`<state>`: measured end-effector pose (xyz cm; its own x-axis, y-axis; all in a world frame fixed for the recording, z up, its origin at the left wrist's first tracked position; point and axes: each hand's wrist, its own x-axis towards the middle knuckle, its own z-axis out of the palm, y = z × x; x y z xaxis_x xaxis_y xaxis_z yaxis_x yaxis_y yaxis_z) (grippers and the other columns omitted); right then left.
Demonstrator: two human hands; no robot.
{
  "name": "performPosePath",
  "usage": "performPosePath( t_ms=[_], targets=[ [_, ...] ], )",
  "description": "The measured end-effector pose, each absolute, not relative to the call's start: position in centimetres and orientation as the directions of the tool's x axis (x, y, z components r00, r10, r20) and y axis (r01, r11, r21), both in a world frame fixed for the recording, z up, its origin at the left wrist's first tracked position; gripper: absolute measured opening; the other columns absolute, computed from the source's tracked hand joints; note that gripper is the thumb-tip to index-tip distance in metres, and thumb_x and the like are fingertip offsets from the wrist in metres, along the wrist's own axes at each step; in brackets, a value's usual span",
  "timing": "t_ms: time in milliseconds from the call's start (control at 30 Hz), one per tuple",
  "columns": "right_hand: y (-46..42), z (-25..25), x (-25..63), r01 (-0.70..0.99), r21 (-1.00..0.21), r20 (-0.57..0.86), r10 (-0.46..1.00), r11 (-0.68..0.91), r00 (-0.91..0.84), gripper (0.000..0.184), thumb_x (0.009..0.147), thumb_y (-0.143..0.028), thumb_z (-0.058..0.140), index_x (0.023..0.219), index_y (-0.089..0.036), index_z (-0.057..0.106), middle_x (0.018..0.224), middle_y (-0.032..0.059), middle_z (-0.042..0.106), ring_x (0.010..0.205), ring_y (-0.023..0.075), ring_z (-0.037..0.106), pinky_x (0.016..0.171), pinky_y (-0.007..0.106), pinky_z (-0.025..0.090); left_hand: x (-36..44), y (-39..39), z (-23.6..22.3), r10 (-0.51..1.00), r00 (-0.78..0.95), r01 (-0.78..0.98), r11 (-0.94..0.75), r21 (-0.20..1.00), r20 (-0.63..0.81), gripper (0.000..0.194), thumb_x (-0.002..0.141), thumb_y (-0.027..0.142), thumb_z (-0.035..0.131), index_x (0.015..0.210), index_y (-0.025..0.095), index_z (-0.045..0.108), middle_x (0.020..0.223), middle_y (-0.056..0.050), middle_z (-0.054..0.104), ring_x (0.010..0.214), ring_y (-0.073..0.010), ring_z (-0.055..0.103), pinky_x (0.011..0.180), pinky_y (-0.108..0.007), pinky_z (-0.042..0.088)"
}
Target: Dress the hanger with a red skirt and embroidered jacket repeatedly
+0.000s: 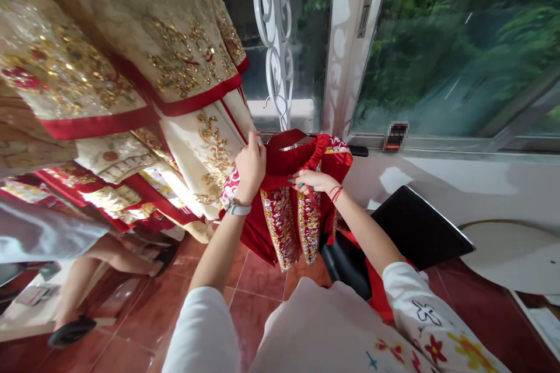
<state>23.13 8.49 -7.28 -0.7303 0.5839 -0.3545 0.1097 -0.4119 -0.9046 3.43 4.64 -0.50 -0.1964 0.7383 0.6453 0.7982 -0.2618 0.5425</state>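
A red garment (254, 233) with gold and silver sequined bands hangs before me on a dark red hanger (286, 139), whose metal hook shows above it. My left hand (251, 166), with a watch on the wrist, is closed on the garment at its left shoulder, close to the hanger's end; its fingertips are partly hidden. With thumb and fingers, my right hand (312, 182) pinches the garment's front at the neckline. Red strings circle that wrist, and a gathered red edge (318, 151) lies just above the hand.
Large cream gowns (184, 23) with gold sequins and red trim hang on the left. A white scrolled metal post (273, 41) stands by the window. To the right are a black screen (420, 227) and a round white table (516, 250). Another person's legs (118, 253) show at lower left.
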Motion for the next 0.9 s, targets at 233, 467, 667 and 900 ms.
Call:
performPosePath(
  t_ms=[233,467,667,900],
  targets=[
    [7.9,-8.5,25.3,0.199,-0.903,-0.380,0.493,-0.381,-0.782,0.037,0.083,-0.038,0.078,0.072,-0.016,0.051,0.050,-0.0113,0.036,0.042,0.0018,0.022,0.039,0.016,0.016,4.1,-1.6,-4.7,0.713,-0.159,0.667,-0.432,0.607,0.683,0.015,0.090,0.019,0.052,0.101,0.019,0.061,0.088,-0.005,0.058,0.085,-0.0213,0.057,0.085,-0.036,0.047],
    [7.7,-9.7,23.1,-0.025,-0.874,-0.268,0.525,-0.485,-0.808,0.046,0.086,-0.045,0.074,0.067,-0.020,0.041,0.051,-0.0129,0.029,0.042,0.0024,0.018,0.040,0.017,0.015,15.4,-4.1,-14.5,0.965,-0.207,-0.237,-0.210,0.949,0.162,0.052,0.082,0.039,0.072,0.118,0.026,0.037,0.103,-0.003,0.061,0.092,-0.0154,0.063,0.086,-0.031,0.051],
    [6.9,-9.9,21.8,-0.185,-0.851,-0.228,0.663,-0.492,-0.713,0.037,0.085,-0.035,0.076,0.066,-0.018,0.050,0.052,-0.0085,0.045,0.046,0.0051,0.038,0.045,0.018,0.035,16.3,-6.4,-14.1,0.977,-0.153,-0.397,0.080,0.915,-0.152,0.044,0.084,0.058,0.069,0.097,0.023,0.046,0.059,0.012,0.032,0.044,-0.0044,0.026,0.043,-0.018,0.021],
    [8.7,-5.1,20.6,-0.192,-0.753,-0.386,0.659,-0.629,-0.645,0.019,0.095,-0.028,0.065,0.081,-0.018,0.058,0.063,-0.0016,0.063,0.058,0.0116,0.059,0.065,0.028,0.057,17.8,-10.3,-11.2,0.968,-0.108,-0.584,0.123,0.802,-0.227,0.060,0.076,0.061,0.077,0.115,0.025,0.051,0.058,0.013,0.027,0.043,-0.0041,0.025,0.041,-0.016,0.019]
  ],
)
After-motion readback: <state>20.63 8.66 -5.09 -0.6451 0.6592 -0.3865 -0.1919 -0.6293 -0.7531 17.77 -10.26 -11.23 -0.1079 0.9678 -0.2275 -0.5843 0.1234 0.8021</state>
